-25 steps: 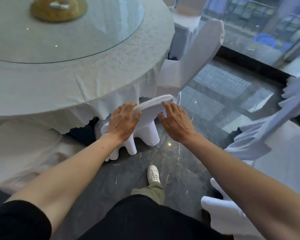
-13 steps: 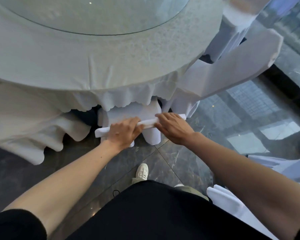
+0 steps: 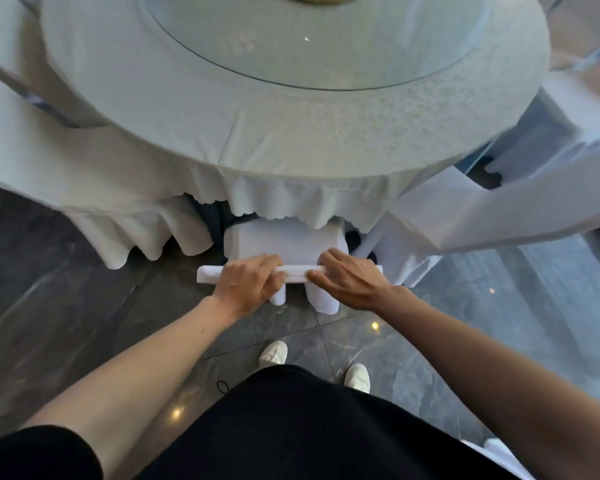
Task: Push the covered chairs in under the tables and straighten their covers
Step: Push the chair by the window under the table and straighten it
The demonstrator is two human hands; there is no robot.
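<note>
Both hands gripped the top rail of the covered chair: the left hand curled over it, the right hand clasping beside. The seat sat partly under the near edge of the round table, beneath the tablecloth's scalloped hem. Pushing evenly with both hands would have kept it square.

Black short sleeves, white shoes

Covered chair on dark floor
</note>
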